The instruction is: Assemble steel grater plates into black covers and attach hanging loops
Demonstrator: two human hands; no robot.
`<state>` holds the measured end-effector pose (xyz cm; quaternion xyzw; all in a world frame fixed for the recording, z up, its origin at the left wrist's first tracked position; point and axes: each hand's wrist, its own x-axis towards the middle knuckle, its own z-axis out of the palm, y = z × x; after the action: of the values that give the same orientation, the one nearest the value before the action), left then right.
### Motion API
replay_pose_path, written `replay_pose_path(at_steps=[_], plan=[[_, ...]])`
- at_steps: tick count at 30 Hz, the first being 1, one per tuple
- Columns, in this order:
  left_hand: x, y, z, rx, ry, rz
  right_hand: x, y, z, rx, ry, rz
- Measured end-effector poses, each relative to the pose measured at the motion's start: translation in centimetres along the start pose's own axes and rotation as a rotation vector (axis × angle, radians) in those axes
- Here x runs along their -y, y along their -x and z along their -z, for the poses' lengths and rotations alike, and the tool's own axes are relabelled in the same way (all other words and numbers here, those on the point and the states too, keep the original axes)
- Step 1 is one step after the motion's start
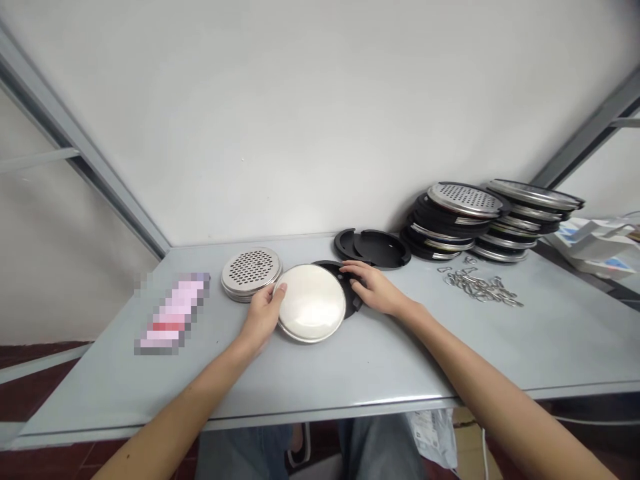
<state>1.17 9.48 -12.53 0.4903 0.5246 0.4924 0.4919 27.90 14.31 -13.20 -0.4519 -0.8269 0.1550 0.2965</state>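
Note:
My left hand (261,313) grips a shiny round metal disc (311,305) by its left edge, thumb on top. The disc is tilted, its smooth face up, and covers part of a black round holder (356,305). On that holder's right rim rests my right hand (374,287), thumb and fingers curled over it. Just behind my left hand lies a short stack of round metal discs, its top one a perforated grater disc (251,269). More black round holders (383,248) lie overlapping near the wall.
Two tall stacks of black holders with metal discs (463,200) (537,193) stand at the back right. Before them lies a pile of small metal clips (483,287). A pixelated pink item (173,313) lies at left. White boxes (600,247) stand at far right.

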Motion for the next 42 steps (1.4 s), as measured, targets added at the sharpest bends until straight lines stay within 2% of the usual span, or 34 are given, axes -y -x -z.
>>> replay_pose_path(at_steps=[3,8,13,18,22,25,28,31,34,42], plan=[[0.4,0.0,-0.1,-0.050,-0.093,0.031,0.1,0.1,0.1,-0.002,0.000,0.012],[0.9,-0.6,0.0,-0.158,-0.347,-0.230,0.0,0.1,0.0,-0.004,0.007,0.030],[1.1,-0.7,-0.9,-0.223,-0.520,-0.392,-0.1,0.1,-0.3,-0.018,0.004,0.041],[0.1,-0.3,-2.4,-0.180,-0.748,-0.500,0.2,0.2,-0.2,-0.001,-0.002,0.034],[-0.5,-0.1,-2.5,-0.162,-0.914,-0.520,-0.2,0.2,-0.1,0.025,-0.034,0.049],[-0.8,0.6,-1.9,-0.059,-0.981,-0.659,-0.7,0.3,-0.1,0.040,-0.049,0.028],[-0.8,1.5,-1.2,0.268,-0.997,-0.819,-0.9,0.3,-0.2,0.031,-0.058,-0.006],[-0.7,1.8,-0.9,0.446,-1.017,-0.796,-0.8,0.3,-0.2,0.036,-0.069,-0.046],[-0.6,1.3,-0.9,0.498,-1.007,-0.747,-0.7,0.3,0.0,0.033,-0.105,-0.071],[-0.5,0.4,-1.2,0.531,-0.995,-0.749,-0.6,0.1,0.4,0.042,-0.198,-0.106]])
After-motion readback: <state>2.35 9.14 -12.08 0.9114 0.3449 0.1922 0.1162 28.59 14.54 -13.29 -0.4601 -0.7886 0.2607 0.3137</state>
